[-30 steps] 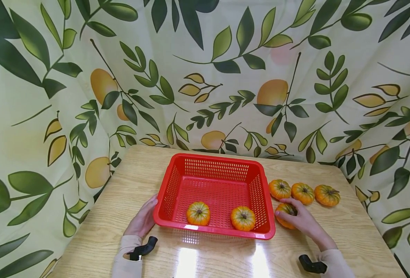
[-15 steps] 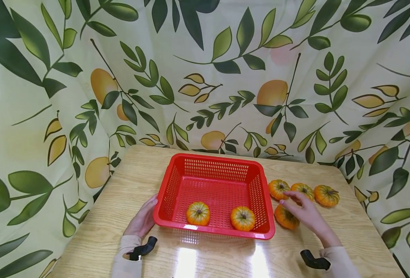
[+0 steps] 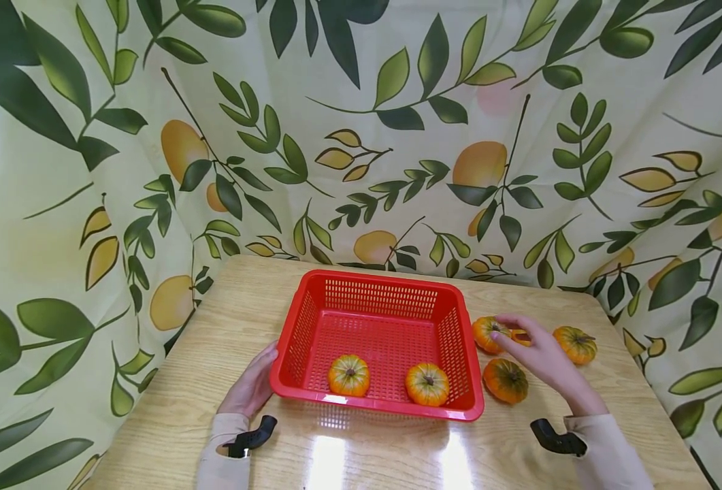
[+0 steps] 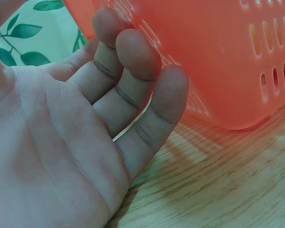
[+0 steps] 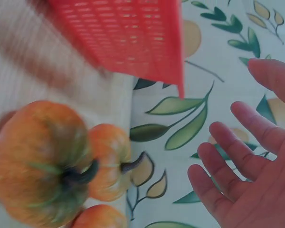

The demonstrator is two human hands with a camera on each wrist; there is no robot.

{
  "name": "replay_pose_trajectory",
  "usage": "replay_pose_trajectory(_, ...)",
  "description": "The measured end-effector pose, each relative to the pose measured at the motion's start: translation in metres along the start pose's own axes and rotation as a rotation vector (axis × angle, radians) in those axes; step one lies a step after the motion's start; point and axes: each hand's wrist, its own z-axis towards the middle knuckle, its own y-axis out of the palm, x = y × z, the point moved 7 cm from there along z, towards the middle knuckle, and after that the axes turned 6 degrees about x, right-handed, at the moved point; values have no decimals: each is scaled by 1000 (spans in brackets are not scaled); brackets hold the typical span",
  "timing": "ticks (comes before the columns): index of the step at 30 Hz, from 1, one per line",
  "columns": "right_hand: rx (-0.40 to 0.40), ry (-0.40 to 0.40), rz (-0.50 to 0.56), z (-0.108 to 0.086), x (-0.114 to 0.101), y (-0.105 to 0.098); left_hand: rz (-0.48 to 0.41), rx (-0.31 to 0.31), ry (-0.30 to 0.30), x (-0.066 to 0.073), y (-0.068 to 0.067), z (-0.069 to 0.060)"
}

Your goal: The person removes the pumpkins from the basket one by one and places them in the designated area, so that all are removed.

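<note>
A red perforated basket stands on the table, and two small orange pumpkins sit inside near its front wall. My left hand is at the basket's left side; in the left wrist view its loosely bent fingertips touch the outer wall. To the right of the basket, my right hand hovers over the loose pumpkins with nothing in its grasp. It partly hides the middle pumpkin of the back row. A nearer pumpkin lies by itself. The right wrist view shows spread fingers apart from the pumpkins.
The back row also has a pumpkin beside the basket's right wall and another pumpkin farther right. A wooden table carries everything. Leaf-patterned cloth hangs behind and at the sides.
My right hand has left the nearer pumpkin and moved up and back toward the rear row. The pumpkin stays beside the basket. My left hand and the basket look unmoved.
</note>
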Motion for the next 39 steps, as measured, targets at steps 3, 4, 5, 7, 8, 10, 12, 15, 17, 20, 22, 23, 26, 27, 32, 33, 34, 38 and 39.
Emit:
replay_pose_trajectory(3,-3,-40,-14,5,-10,0,2,-2,0,0,0,0)
replay_pose_trajectory(4,-6,-51,-18,7,-14,0,3,-2,0,0,0,0)
replay_pose_trajectory(5,-9,-68,-22,8,-18,0,4,-2,-1,0,0,0)
replay_pose_trajectory(7,-14,-95,-31,12,-26,1,5,1,-2,-1,0,1)
replay_pose_trajectory(8,-17,-105,-33,14,-29,1,4,5,-2,0,0,1)
replay_pose_trajectory(10,-32,-116,-40,17,-36,2,2,8,-4,-1,0,1)
replay_pose_trajectory(12,-51,-121,-46,20,-42,5,-4,10,-9,-1,0,1)
replay_pose_trajectory(15,-92,-134,-39,24,-51,9,-11,11,-12,0,0,0)
replay_pose_trajectory(17,-118,-157,-36,27,-57,13,-14,13,-14,0,0,0)
replay_pose_trajectory(20,-153,-195,-38,30,-67,17,-15,24,-15,0,-1,0)
replay_pose_trajectory(22,-167,-211,-56,32,-73,20,-20,26,-14,0,-1,0)
replay_pose_trajectory(23,-174,-217,-63,33,-75,22,-23,26,-14,-1,-1,0)
replay_pose_trajectory(26,-199,-228,-73,36,-83,26,-35,8,-7,0,0,1)
replay_pose_trajectory(27,-208,-230,-78,37,-85,28,-38,1,-4,0,0,1)
replay_pose_trajectory(32,-281,-241,-79,40,-94,40,-33,-15,8,0,0,1)
replay_pose_trajectory(33,-299,-245,-78,41,-96,42,-29,-13,8,0,0,2)
replay_pose_trajectory(34,-320,-242,-77,41,-97,45,-26,-12,7,0,0,2)
replay_pose_trajectory(38,-394,-237,-102,42,-101,55,-13,-3,0,-1,0,2)
replay_pose_trajectory(39,-411,-233,-110,42,-102,57,-9,0,-2,-2,-1,2)
